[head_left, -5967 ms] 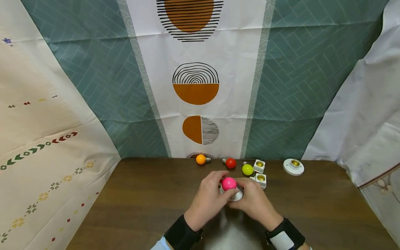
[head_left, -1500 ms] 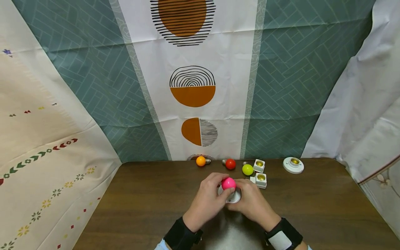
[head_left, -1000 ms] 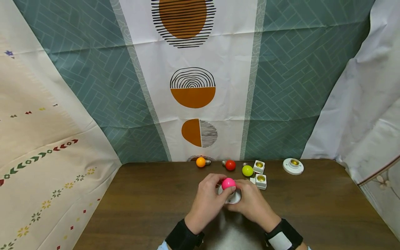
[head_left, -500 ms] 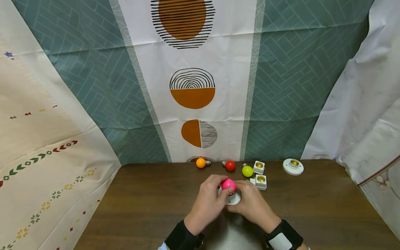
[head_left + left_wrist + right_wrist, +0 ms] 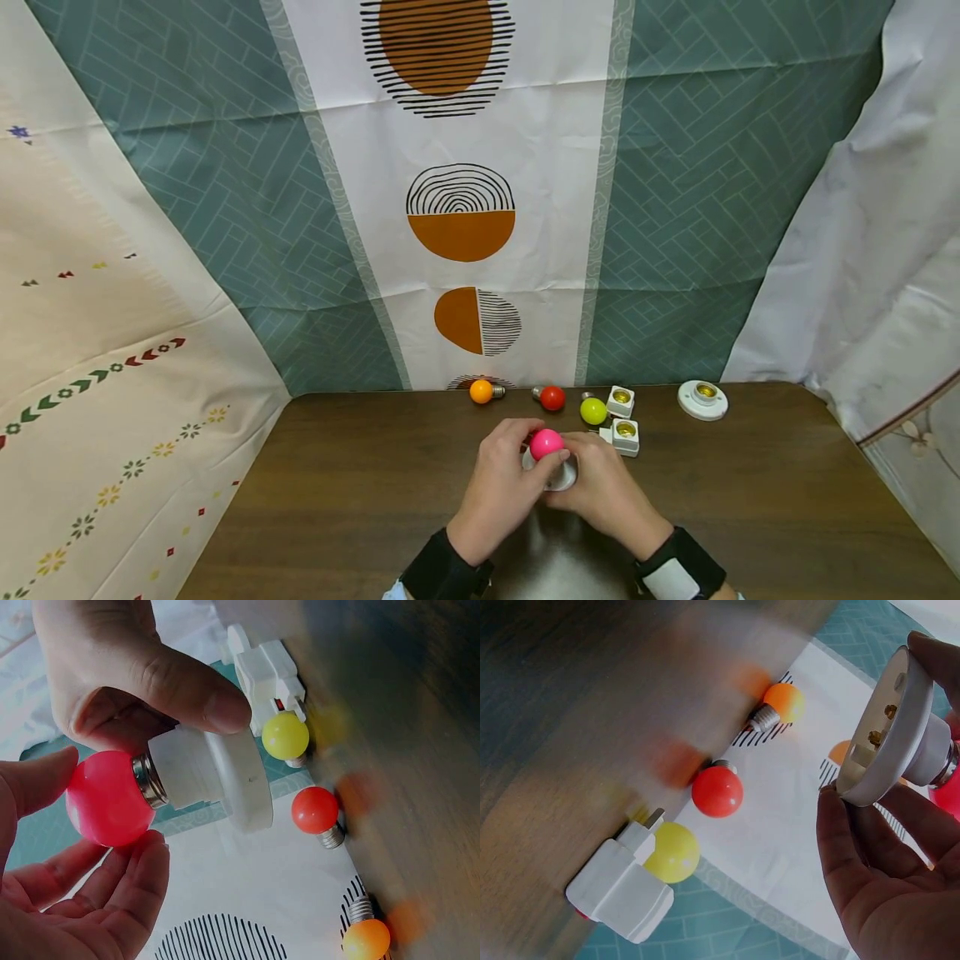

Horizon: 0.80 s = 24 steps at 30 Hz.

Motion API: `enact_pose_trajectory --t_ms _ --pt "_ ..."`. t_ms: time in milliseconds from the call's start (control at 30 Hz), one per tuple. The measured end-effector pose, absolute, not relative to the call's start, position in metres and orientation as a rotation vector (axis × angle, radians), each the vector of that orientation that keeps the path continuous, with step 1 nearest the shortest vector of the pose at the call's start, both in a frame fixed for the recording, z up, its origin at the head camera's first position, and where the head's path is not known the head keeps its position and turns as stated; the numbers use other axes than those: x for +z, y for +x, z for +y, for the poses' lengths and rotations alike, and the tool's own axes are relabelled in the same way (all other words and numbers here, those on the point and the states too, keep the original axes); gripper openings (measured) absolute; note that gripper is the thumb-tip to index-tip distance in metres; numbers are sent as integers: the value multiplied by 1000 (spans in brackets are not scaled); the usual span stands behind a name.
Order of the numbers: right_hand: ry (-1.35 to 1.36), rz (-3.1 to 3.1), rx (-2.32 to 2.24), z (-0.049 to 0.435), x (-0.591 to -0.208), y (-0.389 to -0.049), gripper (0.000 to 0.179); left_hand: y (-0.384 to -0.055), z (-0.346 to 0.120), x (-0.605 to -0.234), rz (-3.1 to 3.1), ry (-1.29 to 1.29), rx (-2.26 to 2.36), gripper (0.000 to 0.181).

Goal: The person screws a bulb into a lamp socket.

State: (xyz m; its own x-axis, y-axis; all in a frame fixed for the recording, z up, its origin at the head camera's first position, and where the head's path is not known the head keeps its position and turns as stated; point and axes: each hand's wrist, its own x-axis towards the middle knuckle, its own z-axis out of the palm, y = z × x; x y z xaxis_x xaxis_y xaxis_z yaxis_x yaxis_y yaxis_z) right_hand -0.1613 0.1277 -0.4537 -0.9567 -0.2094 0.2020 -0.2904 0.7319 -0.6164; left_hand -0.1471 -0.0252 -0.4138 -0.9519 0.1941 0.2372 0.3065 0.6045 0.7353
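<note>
A pink light bulb (image 5: 112, 799) is pinched by my left hand (image 5: 504, 483), thumb and fingertips around its globe. Its metal screw base sits partway in the collar of a round white lamp holder (image 5: 244, 780), some thread still showing. My right hand (image 5: 603, 492) grips that lamp holder by its rim and collar, thumb on one side, fingers on the other. The right wrist view shows the holder's hollow underside with brass screws. Both hands keep the pair raised over the brown table (image 5: 360, 483).
Along the table's back edge lie an orange bulb (image 5: 481, 391), a red bulb (image 5: 552, 398) and a yellow-green bulb (image 5: 593, 410). Beside them are two white square sockets (image 5: 621, 401), one nearer the hands. Another round lamp holder (image 5: 703, 401) stands farther right. A patterned cloth hangs behind.
The pink bulb and lamp holder stay together between both hands. The left thumb and fingers shift slightly around the globe. The head view has tilted a little.
</note>
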Motion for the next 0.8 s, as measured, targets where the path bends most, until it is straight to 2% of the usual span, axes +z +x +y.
enact_pose_trajectory --t_ms 800 --pt "449 -2785 1008 129 -455 -162 57 -152 -30 -411 -2754 -662 -1161 37"
